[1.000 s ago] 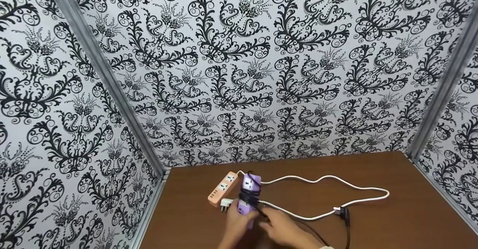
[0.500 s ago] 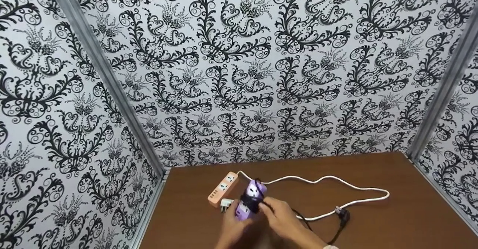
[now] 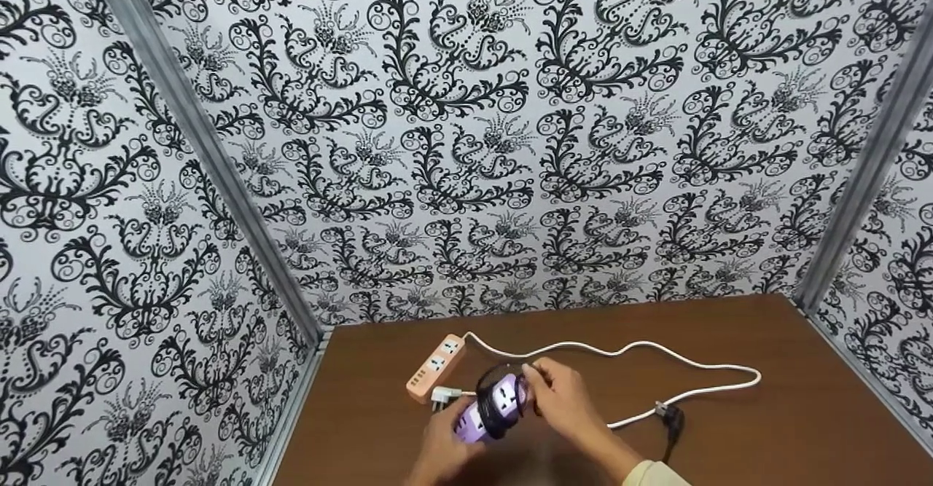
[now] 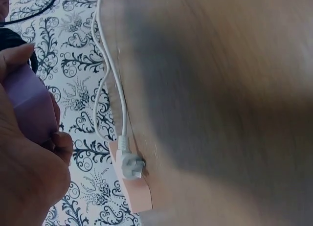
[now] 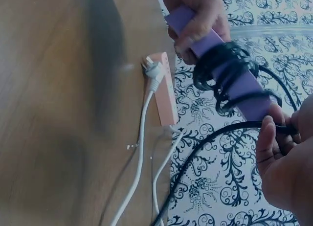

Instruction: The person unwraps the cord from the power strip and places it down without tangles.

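The purple power strip (image 4: 32, 106) is up in the air over the table (image 3: 598, 384), nearer its left edge than its right, with its socket face showing and its body slanted. Several turns of black cord (image 3: 497, 420) are wound round its middle, and one looser loop rises off them. The person's left hand (image 3: 443, 439) has a firm hold of the lower end, thumb on one side and fingers curled round the other. At the opposite end the right hand (image 3: 565, 398) pinches the black cord between thumb and fingers; whether those fingertips also touch the strip, I can't tell. A pale yellow sleeve (image 3: 656, 473) covers the right forearm.

Just beyond the left hand, an orange power strip (image 3: 436, 366) lies at a slant near the table's back left corner, its sockets upward. A white plug (image 3: 444, 396) lies just beside its near end. White cord (image 3: 641, 344) leaves the far end, wanders along the back edge, bends round near the right edge and comes back towards the hands. Close to that returning stretch lies a black plug (image 3: 672, 419).

Black-and-white scrollwork covers the back wall (image 3: 474, 143), which rises behind the table's back edge.
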Tool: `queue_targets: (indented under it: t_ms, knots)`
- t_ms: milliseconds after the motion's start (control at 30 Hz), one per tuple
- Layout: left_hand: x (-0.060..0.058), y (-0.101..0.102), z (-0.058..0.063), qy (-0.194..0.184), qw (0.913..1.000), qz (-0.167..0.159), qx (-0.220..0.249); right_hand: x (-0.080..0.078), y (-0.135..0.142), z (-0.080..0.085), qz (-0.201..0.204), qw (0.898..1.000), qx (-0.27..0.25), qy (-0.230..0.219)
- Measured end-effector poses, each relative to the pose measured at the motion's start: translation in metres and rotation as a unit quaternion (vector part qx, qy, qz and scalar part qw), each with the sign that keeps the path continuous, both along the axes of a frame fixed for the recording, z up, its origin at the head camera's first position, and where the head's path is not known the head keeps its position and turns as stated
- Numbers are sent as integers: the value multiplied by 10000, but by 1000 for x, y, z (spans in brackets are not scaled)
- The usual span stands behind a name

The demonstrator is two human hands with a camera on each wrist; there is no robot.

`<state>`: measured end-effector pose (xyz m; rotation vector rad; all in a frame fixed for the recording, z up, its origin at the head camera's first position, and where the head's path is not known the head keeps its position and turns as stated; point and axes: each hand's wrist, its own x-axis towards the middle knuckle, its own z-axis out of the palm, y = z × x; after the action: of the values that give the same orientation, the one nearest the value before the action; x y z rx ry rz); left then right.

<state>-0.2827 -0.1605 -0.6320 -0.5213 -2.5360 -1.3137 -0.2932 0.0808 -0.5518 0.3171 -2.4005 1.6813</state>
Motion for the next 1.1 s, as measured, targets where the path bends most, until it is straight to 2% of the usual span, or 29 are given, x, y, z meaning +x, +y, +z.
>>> queue_targets:
  t_ms: [100,167,200,267,333,400,500,633,667,733,800,900,1033,1100]
  knots:
    - [2,-3,-4,237,9980,-471,343,-8,3,-2,-247,9975,-504,-419]
    - [5,-3,-7,198,9937,-729,822,-13,9,-7,-421,9931,-859,-676]
    - [5,-2,-8,194,9913,-728,1077,-16,12,-10,-503,9902,-1029,-798]
    - [6,0,-8,129,9847,-506,1664,-19,20,-17,-617,9851,-1281,-972]
    - [6,1,-8,101,9761,-113,2168,-20,29,-26,-671,9820,-1380,-1099]
    - [4,2,-8,28,9691,334,2444,-19,37,-35,-673,9820,-1321,-1166]
    - [1,2,-4,-385,9586,883,2680,-10,48,-49,-723,9856,-823,-1291]
    - [-4,1,-1,-877,9469,1569,2667,0,62,-74,-860,9880,633,-1120]
    - [-4,1,-1,-980,9439,1663,2678,1,66,-84,-847,9869,989,-948]
    - [-6,0,-2,-1109,9439,1763,2563,-5,78,-114,-769,9814,1693,-473]
    - [-6,-1,-5,-1244,9452,1681,2508,-12,88,-143,-643,9734,2187,-228]
    - [-5,1,-10,-1329,9526,1523,2274,-10,93,-145,-470,9620,2659,-416]
    - [-6,5,-13,-1391,9561,1339,2203,5,88,-110,-192,9543,2863,-833]
    - [-6,6,-13,-1417,9549,1328,2247,6,91,-109,26,9505,2992,-841]
